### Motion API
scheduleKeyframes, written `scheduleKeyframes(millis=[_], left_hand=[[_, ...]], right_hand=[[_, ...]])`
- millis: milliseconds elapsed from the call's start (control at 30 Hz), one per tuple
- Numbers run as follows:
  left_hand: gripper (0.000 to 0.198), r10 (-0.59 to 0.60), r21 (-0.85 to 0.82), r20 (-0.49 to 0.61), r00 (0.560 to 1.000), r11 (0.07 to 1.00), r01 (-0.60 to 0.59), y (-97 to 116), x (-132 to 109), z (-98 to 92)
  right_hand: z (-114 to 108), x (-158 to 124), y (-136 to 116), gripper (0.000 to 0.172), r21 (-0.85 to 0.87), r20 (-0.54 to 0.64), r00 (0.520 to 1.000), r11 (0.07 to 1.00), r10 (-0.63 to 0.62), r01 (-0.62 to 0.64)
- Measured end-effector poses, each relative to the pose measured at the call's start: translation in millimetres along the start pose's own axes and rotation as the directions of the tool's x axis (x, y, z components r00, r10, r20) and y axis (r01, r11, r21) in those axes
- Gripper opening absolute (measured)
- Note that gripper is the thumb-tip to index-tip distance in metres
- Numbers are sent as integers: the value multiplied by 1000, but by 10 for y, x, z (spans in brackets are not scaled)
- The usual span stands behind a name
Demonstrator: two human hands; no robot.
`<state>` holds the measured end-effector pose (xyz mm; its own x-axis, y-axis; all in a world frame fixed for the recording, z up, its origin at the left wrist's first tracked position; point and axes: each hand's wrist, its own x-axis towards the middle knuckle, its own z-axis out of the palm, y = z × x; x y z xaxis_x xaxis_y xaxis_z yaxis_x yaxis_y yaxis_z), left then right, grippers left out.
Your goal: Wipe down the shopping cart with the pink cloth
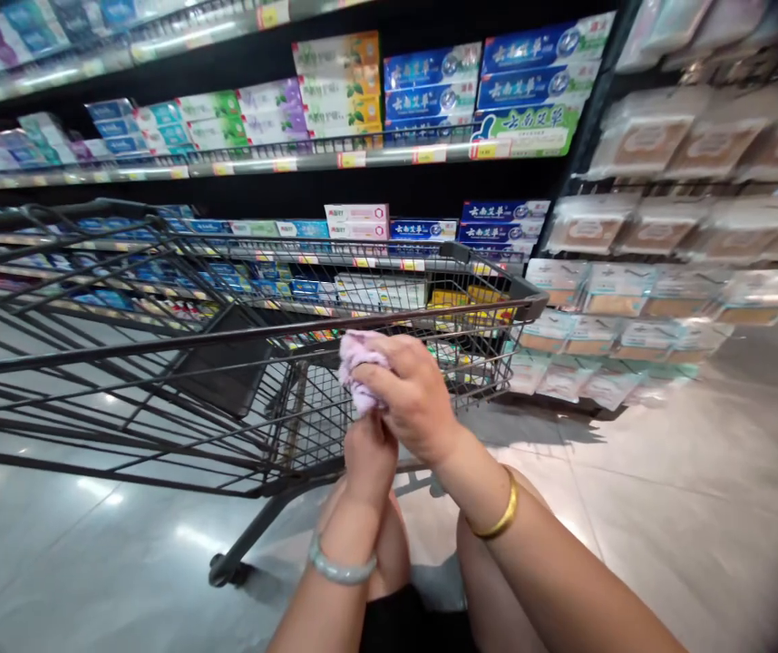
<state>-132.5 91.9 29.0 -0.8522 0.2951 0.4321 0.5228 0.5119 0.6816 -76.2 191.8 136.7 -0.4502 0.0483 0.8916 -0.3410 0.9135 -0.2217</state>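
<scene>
Both forearms are bare. A pale, translucent bangle (pixel 341 570) rings the wrist of the left hand (pixel 368 453), and a plain gold bangle (pixel 498 519) that of the right hand (pixel 416 392). Dark cloth (pixel 403 628) covers the lap.

Premises are a retail shop of supermarket type. Tiered shelving (pixel 239 168) carries rows of boxed toothpaste (pixel 430 68) faced outward, with price labels (pixel 352 160) clipped along the shelf rails. An adjoining rack holds ranks of sealed packets (pixel 647 136). A wire shopping cart (pixel 226 340) stands in the aisle on a polished tile floor (pixel 702 472) that reflects the overhead lighting.
</scene>
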Motion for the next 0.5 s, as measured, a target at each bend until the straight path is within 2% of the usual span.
scheduleKeyframes(millis=[67,133,167,200,300,367,433,500], left_hand=[[32,30,-26,58,998,999,-29,6,-5,-62],[41,59,-55,107,992,997,-53,17,-9,-123],[43,67,-64,112,991,996,-61,19,-11,-146],[43,70,-66,102,992,996,-63,18,-12,-163],[38,46,-57,35,998,997,-44,-18,-17,-198],[35,27,-97,-29,999,995,-30,-60,-25,-230],[35,21,-170,-122,992,985,-42,-101,-28,-280],[36,9,-227,-227,974,972,-62,-135,-19,-340]], right_hand=[[-8,2,46,21,-41,-153,986,996,68,-76],[-7,-12,55,23,-52,-333,929,981,162,-189],[7,-21,41,24,-48,-375,907,973,190,-224],[30,-29,18,25,-44,-375,906,973,195,-228],[102,-53,-44,28,-50,-235,968,993,93,-108],[97,-65,-26,28,-69,-206,977,995,57,-73],[58,-78,33,26,-82,-304,946,987,111,-142],[45,-101,72,25,-78,-410,894,970,178,-229]])
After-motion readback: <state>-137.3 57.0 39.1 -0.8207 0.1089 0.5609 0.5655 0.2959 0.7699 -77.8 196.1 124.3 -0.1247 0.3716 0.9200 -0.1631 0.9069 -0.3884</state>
